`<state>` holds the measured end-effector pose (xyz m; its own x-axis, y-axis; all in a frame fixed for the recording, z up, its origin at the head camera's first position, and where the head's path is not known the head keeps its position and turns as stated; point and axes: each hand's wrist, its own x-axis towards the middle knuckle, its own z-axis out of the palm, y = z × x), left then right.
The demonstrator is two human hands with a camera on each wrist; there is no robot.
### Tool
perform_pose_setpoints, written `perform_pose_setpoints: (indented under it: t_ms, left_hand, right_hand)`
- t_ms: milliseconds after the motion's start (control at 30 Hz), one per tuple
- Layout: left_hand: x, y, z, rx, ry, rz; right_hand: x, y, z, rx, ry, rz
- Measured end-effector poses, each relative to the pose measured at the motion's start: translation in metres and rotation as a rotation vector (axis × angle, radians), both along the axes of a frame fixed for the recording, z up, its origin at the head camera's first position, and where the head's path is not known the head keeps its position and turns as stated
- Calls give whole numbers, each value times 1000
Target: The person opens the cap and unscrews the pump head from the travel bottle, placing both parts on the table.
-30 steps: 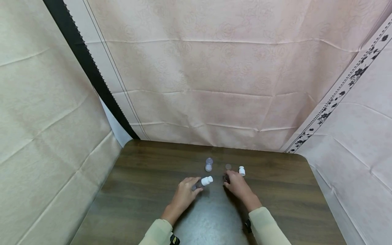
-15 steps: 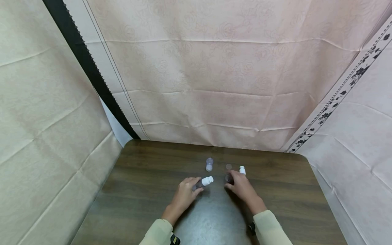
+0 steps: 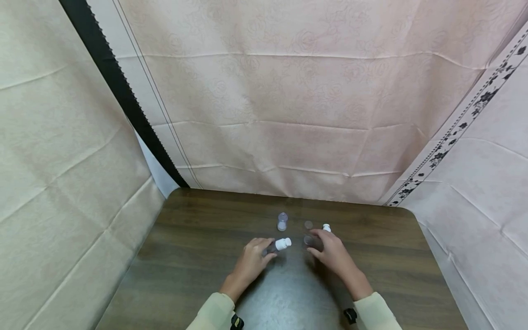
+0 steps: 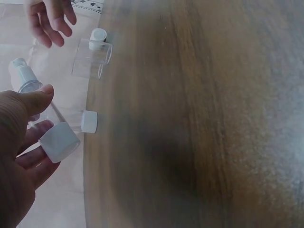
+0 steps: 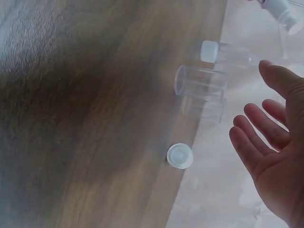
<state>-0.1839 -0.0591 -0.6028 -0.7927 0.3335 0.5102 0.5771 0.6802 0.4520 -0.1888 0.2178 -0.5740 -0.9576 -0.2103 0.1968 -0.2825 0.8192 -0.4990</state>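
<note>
My left hand (image 3: pixel 252 262) holds a clear bottle (image 4: pixel 59 142) with a white pump top (image 3: pixel 283 244) and a white base. The bottle is tilted above the table, its pump end pointing right in the head view. My right hand (image 3: pixel 336 254) is empty, thumb and fingers apart, beside two clear open cylinders. The nearer cylinder (image 3: pixel 308 239) is just off its fingertips, and the farther cylinder (image 3: pixel 308 224) stands behind. In the right wrist view the cylinders (image 5: pixel 199 81) show side by side. A small white round-topped piece (image 5: pixel 180 156) stands beyond that hand, partly hidden by it in the head view.
Another clear bottle (image 3: pixel 282 222) with a white base stands behind the left hand, left of the cylinders. The brown wooden table (image 3: pixel 198 238) has rounded far corners. Pale patterned cloth (image 3: pixel 280 114) hangs behind it and at both sides.
My right hand has let go of the nearer clear cylinder and moved right, its fingers spreading. My left hand has shifted slightly right, still holding the bottle.
</note>
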Motion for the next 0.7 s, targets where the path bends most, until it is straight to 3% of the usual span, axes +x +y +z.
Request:
perform_pose_setpoints:
  t_ms: [200,567,700]
  left_hand:
    - [2,7,4,-79,20,-2]
    - [9,21,12,-176,87,-27]
    - [9,26,13,-205,126,-27]
  right_hand:
    - [13,1,7,-110,10,-15]
    - [25,-19,12,-419,-130,-15]
    - [25,-28,12,-486,-173,-24]
